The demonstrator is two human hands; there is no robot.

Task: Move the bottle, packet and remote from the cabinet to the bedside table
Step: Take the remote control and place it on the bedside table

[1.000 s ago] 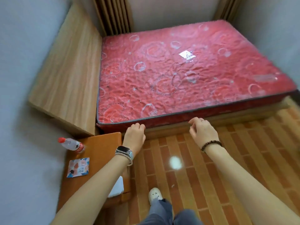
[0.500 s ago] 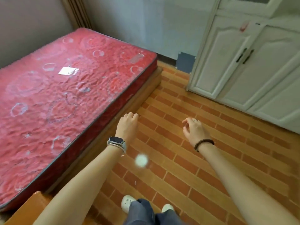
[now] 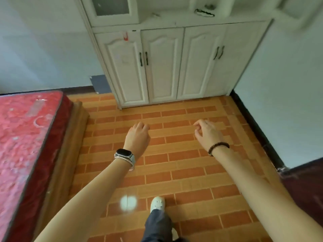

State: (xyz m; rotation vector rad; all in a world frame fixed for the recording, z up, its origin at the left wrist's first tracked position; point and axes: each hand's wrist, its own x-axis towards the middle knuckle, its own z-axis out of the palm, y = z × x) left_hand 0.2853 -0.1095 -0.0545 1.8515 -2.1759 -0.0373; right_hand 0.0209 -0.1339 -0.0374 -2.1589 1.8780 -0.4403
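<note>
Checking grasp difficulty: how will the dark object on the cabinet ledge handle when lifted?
The dark object lies low and flat, so probably won't roll or tip. It looks small, likely light. Too blurred to judge stiffness.

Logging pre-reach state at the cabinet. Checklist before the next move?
1. Left hand free: ok, holds nothing.
2. Right hand free: ok, fingers loosely curled, holds nothing.
3. White cabinet in view: ok, straight ahead.
4. Lower doors shut: ok, all closed.
5. Pick target on the open shelf identified: cannot tell, the dark item there is too blurred.
6. Bed out of the path: ok, it lies to the left.
</note>
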